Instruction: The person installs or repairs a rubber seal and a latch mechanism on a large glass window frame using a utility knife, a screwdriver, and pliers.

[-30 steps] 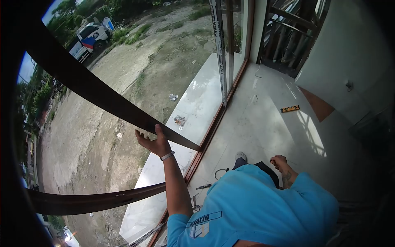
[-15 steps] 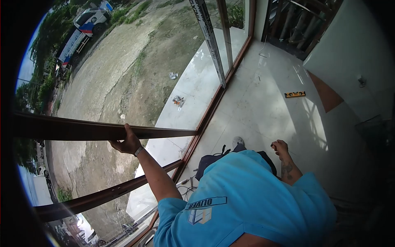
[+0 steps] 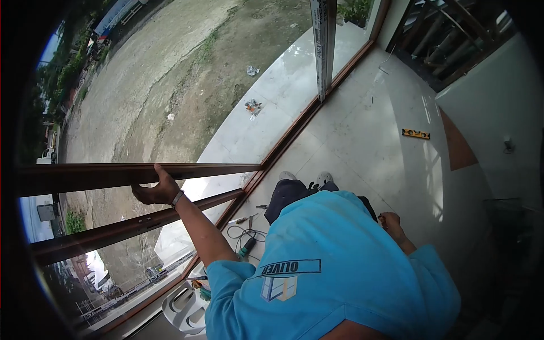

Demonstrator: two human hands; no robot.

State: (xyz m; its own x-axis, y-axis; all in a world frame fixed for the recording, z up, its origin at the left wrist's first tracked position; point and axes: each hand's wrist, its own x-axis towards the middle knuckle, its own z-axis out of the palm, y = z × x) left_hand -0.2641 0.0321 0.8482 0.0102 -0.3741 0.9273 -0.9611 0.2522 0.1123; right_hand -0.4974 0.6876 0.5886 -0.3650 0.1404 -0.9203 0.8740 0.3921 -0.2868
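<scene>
My left hand [image 3: 158, 190] grips a long dark brown frame bar [image 3: 209, 170], thumb over its upper edge and fingers curled underneath. The bar meets the brown floor track [image 3: 283, 144] at its right end. Beside it, closer to me, a second brown bar [image 3: 136, 226] runs almost parallel, apart from my hand. My right hand [image 3: 392, 225] is closed by my right hip, above the tiled floor; whatever it may hold is hidden in the curled fingers.
A yellow spirit level [image 3: 416, 134] lies on the floor to the right. Near my left side are a green corded power tool [image 3: 246, 247], a screwdriver [image 3: 237, 221] and a white plastic stool [image 3: 184, 311]. A film-wrapped upright [image 3: 322, 51] stands in the track. Litter [image 3: 253, 106] lies outside.
My view has shifted and turned, bringing the corded tool and stool into sight. My left hand still grips the bar. My right hand has drawn closer to my body.
</scene>
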